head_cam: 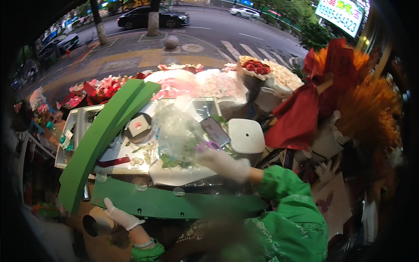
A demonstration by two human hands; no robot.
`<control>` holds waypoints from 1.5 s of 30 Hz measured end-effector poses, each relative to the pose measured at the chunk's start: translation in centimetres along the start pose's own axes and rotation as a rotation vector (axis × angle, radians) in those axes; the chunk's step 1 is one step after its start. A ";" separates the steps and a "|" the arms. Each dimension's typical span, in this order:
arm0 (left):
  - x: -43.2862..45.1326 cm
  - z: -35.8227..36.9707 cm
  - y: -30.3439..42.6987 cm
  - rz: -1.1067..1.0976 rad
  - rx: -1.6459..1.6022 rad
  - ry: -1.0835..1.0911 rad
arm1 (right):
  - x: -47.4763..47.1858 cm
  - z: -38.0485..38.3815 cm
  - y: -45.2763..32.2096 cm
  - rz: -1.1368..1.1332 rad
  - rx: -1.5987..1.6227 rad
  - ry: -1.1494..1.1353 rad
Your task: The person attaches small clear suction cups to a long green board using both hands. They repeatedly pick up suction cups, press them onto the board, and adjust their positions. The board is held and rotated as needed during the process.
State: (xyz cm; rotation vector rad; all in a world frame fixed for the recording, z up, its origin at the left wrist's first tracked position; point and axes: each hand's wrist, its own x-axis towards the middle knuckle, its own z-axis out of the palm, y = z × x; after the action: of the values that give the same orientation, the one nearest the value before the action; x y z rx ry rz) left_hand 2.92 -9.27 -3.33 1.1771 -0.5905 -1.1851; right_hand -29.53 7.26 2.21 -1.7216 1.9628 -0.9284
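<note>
My left hand, in a white glove, rests its spread fingers against the lower left part of a long green board with clear suction cups along its upper edge. My right hand, gloved and blurred by motion, is over the table by purple-handled scissors; whether it grips them I cannot tell. Crumpled clear plastic wrap with green leaves lies left of it. A smartphone and a white square plastic stool or lid are beyond it. Two long green foam-like strips lean across the table's left side.
A ribbon roll sits on the glass-topped table. Bouquets line the far edge. Red wrapping and orange dried grass stand at right. A cardboard tube is near my left hand. Beyond lies a street with cars.
</note>
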 end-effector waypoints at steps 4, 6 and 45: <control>-1.6 0.0 1.5 0.065 0.113 -0.017 | 11.1 6.4 3.9 -0.017 0.247 0.343; -2.0 0.1 1.5 0.082 0.135 0.001 | 16.5 9.2 6.0 0.036 0.452 0.456; 2.6 -3.0 -3.7 0.123 -0.149 0.004 | 0.3 3.8 1.8 -0.078 -0.007 0.348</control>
State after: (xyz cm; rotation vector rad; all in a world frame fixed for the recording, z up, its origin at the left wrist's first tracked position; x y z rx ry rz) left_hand 4.94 -10.28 -8.24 1.0032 -0.5540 -1.1021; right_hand -28.41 6.17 -1.72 -1.7454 2.1201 -1.3259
